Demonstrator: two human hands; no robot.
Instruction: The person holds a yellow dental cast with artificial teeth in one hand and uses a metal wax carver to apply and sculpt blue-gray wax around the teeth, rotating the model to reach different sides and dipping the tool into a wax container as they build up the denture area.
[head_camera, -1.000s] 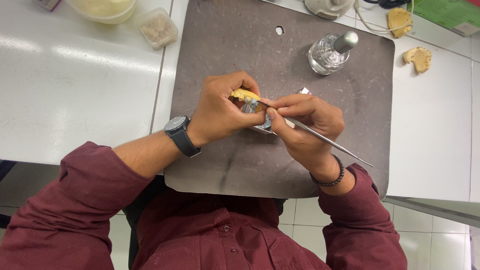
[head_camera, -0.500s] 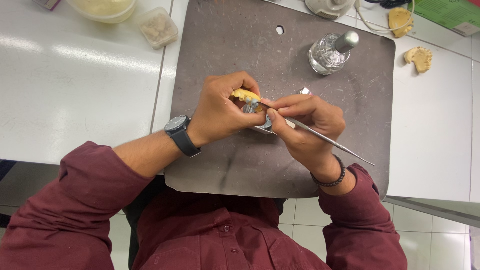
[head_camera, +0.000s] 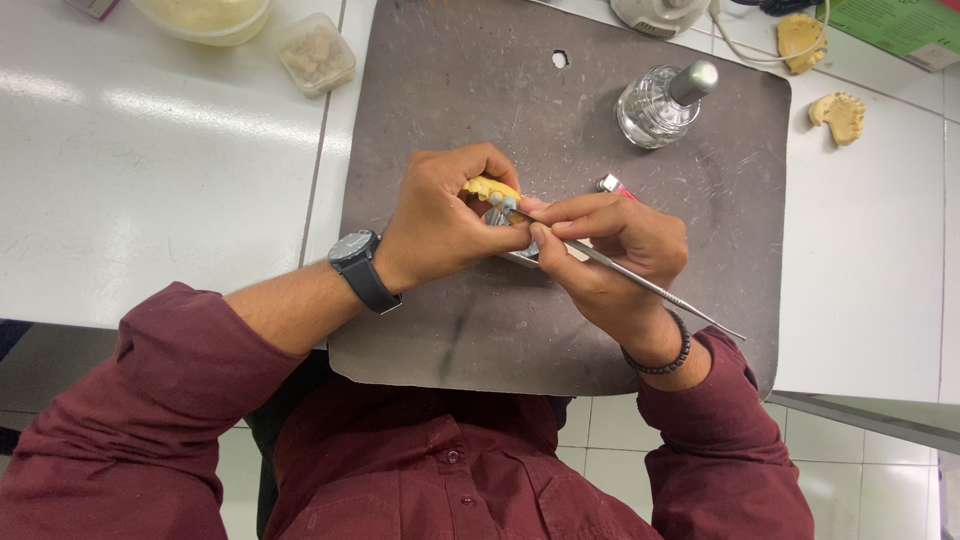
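My left hand (head_camera: 445, 220) grips a small yellow dental model (head_camera: 490, 190) over the middle of a dark grey work mat (head_camera: 460, 90). Pinched like a pen in my right hand (head_camera: 610, 250) is a thin metal instrument (head_camera: 660, 292); its tip meets the model between my fingers, and its long handle sticks out to the lower right. The two hands touch each other. Most of the model is hidden by my fingers. A black watch sits on my left wrist and a dark bead bracelet on my right.
A glass bottle with a metal cap (head_camera: 660, 100) stands at the mat's back right. Two more yellow casts (head_camera: 838, 112) (head_camera: 800, 38) lie on the white bench to the right. A small clear tub (head_camera: 315, 52) and a bowl (head_camera: 205, 15) sit at the back left.
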